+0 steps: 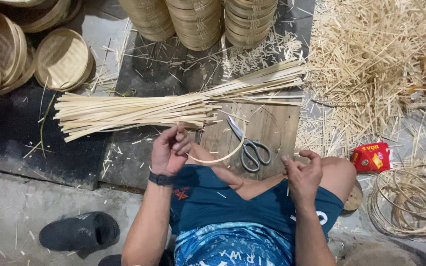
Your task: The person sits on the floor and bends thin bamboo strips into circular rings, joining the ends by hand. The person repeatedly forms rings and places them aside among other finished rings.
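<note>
Bamboo strip (225,157) bent into hoop, left hand (169,151) and right hand (302,176) each pinching one end; scissors (250,145) beside.

A long bundle of flat pale bamboo strips (173,106) lay across the dark floor mat (20,143), before the seated person's knees. Just behind the bundle's right half, on a wooden board (277,128), lay steel scissors with grey handles (250,145). The left hand (170,150) and right hand (301,175) stood well apart, a thin curved bamboo strip (225,156) arcing between them, over the scissors. Stacks of round woven bamboo lids (198,19) stood beyond the bundle. Right of the board lay a heap of short bamboo offcuts (375,64), a small red carton (371,156) and coiled bamboo hoops (410,202). A black sandal (80,231) lay at the person's left.
</note>
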